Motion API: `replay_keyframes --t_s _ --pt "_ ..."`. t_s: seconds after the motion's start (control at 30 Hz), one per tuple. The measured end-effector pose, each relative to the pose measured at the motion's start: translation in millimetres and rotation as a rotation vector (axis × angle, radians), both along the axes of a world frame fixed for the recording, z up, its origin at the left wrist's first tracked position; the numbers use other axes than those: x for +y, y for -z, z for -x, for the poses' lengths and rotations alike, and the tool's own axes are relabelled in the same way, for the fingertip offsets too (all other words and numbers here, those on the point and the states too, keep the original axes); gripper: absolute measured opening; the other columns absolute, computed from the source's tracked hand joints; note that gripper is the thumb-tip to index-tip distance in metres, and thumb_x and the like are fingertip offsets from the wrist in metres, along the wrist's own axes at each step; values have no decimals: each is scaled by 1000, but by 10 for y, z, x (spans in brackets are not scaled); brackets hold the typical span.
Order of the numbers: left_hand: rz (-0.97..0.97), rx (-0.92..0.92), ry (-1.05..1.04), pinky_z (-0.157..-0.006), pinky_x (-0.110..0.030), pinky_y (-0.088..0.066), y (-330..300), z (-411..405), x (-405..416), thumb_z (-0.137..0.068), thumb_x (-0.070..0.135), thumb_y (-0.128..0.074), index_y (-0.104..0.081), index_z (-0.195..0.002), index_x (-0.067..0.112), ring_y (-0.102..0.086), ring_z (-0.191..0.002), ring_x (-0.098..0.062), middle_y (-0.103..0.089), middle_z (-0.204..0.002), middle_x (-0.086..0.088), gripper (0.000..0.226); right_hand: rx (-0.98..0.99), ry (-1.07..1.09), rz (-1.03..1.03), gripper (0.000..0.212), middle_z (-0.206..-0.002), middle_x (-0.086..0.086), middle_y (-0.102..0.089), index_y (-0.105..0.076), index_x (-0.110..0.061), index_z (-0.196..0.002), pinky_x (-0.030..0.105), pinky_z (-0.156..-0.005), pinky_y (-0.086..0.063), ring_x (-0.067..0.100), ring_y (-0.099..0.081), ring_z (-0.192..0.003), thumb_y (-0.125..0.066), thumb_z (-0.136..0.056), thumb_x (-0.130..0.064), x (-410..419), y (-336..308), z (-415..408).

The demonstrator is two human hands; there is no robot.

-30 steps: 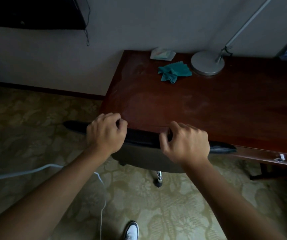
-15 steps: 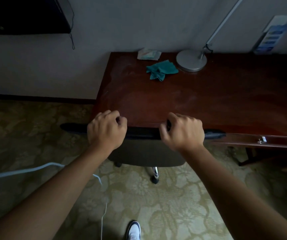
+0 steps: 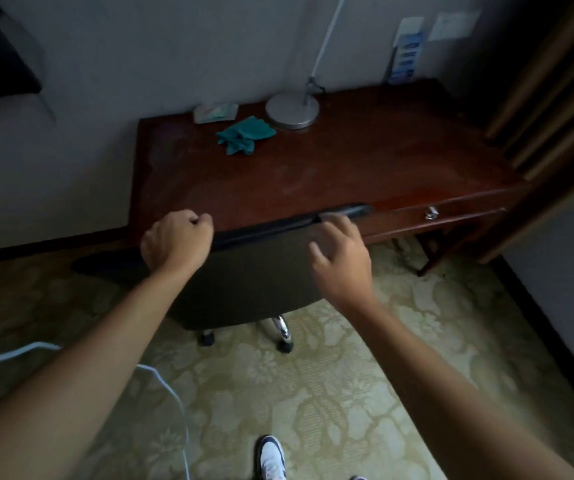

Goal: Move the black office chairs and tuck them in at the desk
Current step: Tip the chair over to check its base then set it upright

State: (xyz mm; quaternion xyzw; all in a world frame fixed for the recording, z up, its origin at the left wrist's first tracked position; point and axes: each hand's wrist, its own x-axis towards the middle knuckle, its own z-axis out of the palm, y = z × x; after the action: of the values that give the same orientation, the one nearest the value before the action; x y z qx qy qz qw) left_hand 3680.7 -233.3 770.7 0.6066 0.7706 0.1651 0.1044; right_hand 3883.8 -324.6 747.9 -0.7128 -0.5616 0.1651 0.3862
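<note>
A black office chair point(image 3: 250, 275) stands with its backrest toward me, and its top edge lies against the front edge of the dark red wooden desk point(image 3: 313, 181). The seat is hidden behind the backrest. A chrome leg with casters point(image 3: 282, 332) shows below it. My left hand point(image 3: 176, 240) is curled in a fist over the left part of the backrest's top edge. My right hand point(image 3: 342, 261) hovers at the back of the backrest near its right end, with fingers apart and only the fingertips near the edge.
On the desk are a silver lamp base point(image 3: 292, 107), a teal cloth point(image 3: 245, 135) and a tissue packet point(image 3: 214, 112). A drawer with a metal knob point(image 3: 431, 213) is at the right. A white cable point(image 3: 164, 379) and my shoe point(image 3: 271, 455) lie on the patterned carpet. Curtains point(image 3: 555, 98) hang at the right.
My right hand has opened and come off the backrest's top edge. The backrest now slants, right end nearer the desk. My view has pulled back, showing more floor.
</note>
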Motion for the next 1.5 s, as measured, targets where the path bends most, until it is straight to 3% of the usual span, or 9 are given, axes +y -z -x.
replay_keyframes --t_s 0.17,0.3,0.53,0.7,0.87,1.07,1.27,1.4,1.5 --pt "-98 -272 186 -82 -38 -45 -86 -878 -367 -89 30 -54 -72 -86 18 -57 -90 -29 -65 -97 -8 21 135 296 155 22 -100 -3 -66 -74 -20 -94 31 -78 -48 15 -62 -91 -53 -88 -20 -738 27 -663" --pt "83 -547 485 -58 -27 -40 -84 -1927 -1030 -84 18 -62 -68 -70 16 -60 -73 -21 -65 -70 0 16 215 483 166 26 -102 -2 -72 -75 -19 -97 29 -80 -47 14 -63 -96 -51 -87 -19 -1314 -92 -1423" --pt "274 -413 974 -63 -30 -40 -199 -3886 -2291 -87 29 -61 -69 -74 17 -62 -77 -19 -69 -73 5 19 312 719 73 24 -93 -4 -74 -76 -21 -90 31 -81 -51 14 -64 -90 -52 -85 -17 -2687 -383 -2895" --pt "335 -376 1255 -77 -37 -54 -333 -5260 -3360 -80 41 -58 -70 -74 21 -65 -80 -19 -71 -75 5 23 382 993 53 23 -90 -5 -75 -74 -26 -83 31 -81 -52 17 -66 -89 -52 -82 -18 -4109 -418 -3949" --pt "440 -294 1620 -67 -31 -47 -327 -6231 -4579 -83 32 -61 -68 -71 24 -61 -70 -15 -68 -67 9 16 456 1357 40 23 -88 -4 -74 -73 -28 -80 29 -75 -49 19 -66 -87 -51 -81 -21 -5705 -382 -4512" --pt "555 -174 2041 -62 -22 -41 -160 -7057 -6033 -85 30 -59 -68 -74 24 -61 -71 -7 -69 -70 9 16 551 1764 -30 29 -76 -1 -73 -70 -42 -71 44 -77 -57 26 -68 -81 -42 -65 -34 -7054 -148 -4631" --pt "681 -57 2305 -59 -20 -38 32 -7649 -6876 -87 31 -56 -69 -76 27 -59 -67 -2 -67 -70 14 17 646 1959 -13 23 -79 -5 -73 -73 -27 -75 34 -78 -53 22 -67 -82 -51 -80 -23 -7672 42 -4851" --pt "751 59 2465 -61 -24 -41 125 -8361 -7446 -86 30 -54 -69 -78 23 -60 -71 -5 -67 -71 12 18 718 2184 -84 25 -69 -4 -72 -74 -30 -76 44 -79 -57 25 -66 -79 -49 -75 -30 -7988 194 -5425" --pt "788 137 2590 -64 -26 -42 123 -8603 -7771 -86 33 -53 -69 -83 23 -61 -77 -9 -67 -76 10 19 722 2217 -12 22 -74 -8 -69 -72 -24 -87 32 -73 -47 24 -63 -91 -50 -87 -24 -8039 182 -5734"
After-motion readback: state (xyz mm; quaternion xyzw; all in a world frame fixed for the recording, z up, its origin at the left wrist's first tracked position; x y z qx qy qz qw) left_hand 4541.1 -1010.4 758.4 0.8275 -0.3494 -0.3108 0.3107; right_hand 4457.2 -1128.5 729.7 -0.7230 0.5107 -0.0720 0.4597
